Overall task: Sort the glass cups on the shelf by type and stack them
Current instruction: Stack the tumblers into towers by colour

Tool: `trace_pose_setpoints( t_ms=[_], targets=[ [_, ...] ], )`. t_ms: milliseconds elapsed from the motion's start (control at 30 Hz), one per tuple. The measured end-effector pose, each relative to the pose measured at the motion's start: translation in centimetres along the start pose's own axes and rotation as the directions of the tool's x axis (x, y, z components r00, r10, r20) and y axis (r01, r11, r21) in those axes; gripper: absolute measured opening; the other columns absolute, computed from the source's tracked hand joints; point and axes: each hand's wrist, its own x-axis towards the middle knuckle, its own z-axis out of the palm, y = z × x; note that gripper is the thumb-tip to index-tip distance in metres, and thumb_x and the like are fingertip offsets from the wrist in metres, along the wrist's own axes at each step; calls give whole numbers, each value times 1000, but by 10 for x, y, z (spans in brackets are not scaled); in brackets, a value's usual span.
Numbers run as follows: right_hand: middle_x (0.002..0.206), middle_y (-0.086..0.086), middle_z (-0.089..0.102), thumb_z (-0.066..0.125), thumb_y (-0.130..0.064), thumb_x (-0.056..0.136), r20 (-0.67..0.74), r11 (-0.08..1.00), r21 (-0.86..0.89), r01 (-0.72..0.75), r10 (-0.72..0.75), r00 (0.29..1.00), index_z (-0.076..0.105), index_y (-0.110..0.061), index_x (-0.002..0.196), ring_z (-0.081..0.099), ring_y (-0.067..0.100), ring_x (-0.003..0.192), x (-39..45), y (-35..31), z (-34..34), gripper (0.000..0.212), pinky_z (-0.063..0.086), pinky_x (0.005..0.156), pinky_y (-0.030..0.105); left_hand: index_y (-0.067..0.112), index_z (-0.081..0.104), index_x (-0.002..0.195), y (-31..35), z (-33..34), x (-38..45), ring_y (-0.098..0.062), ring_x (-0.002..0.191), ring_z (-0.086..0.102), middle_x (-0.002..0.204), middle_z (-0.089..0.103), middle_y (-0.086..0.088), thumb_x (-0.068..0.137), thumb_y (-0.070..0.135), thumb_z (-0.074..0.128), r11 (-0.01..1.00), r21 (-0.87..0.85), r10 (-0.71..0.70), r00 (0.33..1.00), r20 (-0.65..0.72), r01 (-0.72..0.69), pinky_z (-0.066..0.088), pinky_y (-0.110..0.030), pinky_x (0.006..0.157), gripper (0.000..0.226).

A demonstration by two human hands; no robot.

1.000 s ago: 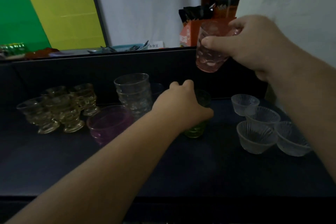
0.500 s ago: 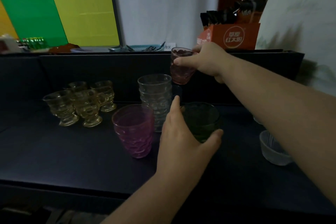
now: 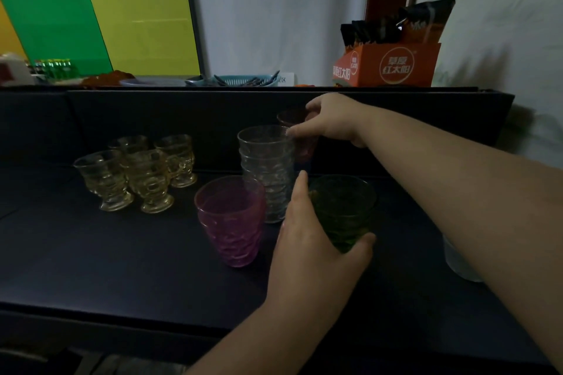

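Fingers and thumb of our left hand (image 3: 307, 240) wrap the near side of the green cup (image 3: 342, 210), which stands on the dark shelf (image 3: 122, 268), the same hold as half a second ago. Just to its left stands the purple cup (image 3: 231, 219), untouched, and behind the two rises the stack of clear cups (image 3: 266, 170), close beside both. At the right edge a frosted bowl (image 3: 457, 259) shows partly under our right forearm. Farther back, our right hand (image 3: 330, 122) pinches the rim of the pink cup (image 3: 300, 137); half a second ago we held this cup higher, its rim above the stack, and now we have brought it down behind the stack's right side, its rim only a little above the stack's top. Its base is hidden, so we cannot tell whether it rests on anything. To the left, well apart from the colored cups, four amber footed glasses (image 3: 137, 173) stand in a cluster, unmoved. Beyond the shelf's back wall sit an orange box (image 3: 390, 65) with dark packets, a blue basket (image 3: 243, 80), and green and yellow boards (image 3: 100, 27).
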Motion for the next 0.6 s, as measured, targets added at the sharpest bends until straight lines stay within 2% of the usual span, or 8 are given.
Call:
trace_pose_setpoints(
  t_ms=[200,400,533,600],
  targets=[
    [140,5,59,89,-42,69,118,992,-117,-47,61,991,39,-13,153,54,25,130,7,5,13,102,46,110,45,57,-7,146,-4,-2,-1,2,142,29,155,28,24,69,55,81,1000,7,8,1000,-7,-8,34,-33,115,116],
    [146,6,54,88,-40,72,131,990,-106,-88,102,986,37,-17,154,52,27,133,7,15,21,99,45,110,44,55,-6,147,-5,-5,-2,3,141,27,155,25,25,71,53,80,1000,4,11,1000,11,-11,32,-32,116,115],
    [142,7,54,93,-41,62,113,987,-137,-79,95,989,34,-21,154,55,27,127,5,19,30,111,50,105,46,52,-5,149,-6,-5,-2,8,135,28,154,24,26,73,50,81,1000,-27,2,1000,27,-2,30,-20,108,115],
    [141,7,56,93,-39,63,73,987,-139,-74,85,994,35,-21,153,58,26,125,4,22,33,109,51,103,46,52,-2,150,-6,-6,-1,8,135,29,154,24,26,73,49,82,999,-52,-7,999,49,10,30,-18,106,114]
  ],
)
